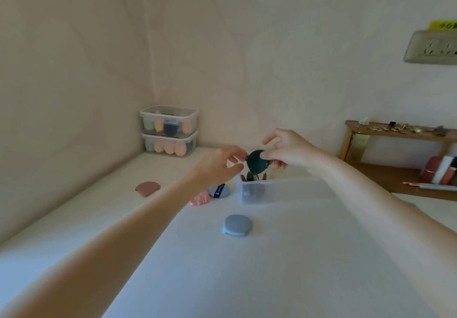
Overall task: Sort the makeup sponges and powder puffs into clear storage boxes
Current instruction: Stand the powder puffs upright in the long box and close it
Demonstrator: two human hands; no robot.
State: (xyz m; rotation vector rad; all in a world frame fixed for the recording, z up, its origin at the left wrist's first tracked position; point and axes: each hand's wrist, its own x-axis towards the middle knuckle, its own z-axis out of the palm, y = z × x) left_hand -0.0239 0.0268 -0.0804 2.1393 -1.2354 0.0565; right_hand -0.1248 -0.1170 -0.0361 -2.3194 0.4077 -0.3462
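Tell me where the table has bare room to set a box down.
Bare: the near table below the grey-blue puff, and between the brown puff and the stacked boxes. Crowded: around the open box, where puffs lie and both hands work.

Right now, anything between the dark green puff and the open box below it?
Nothing visible. The right hand pinches the dark green puff directly above the open clear box; puffs already standing inside leave room beside them.
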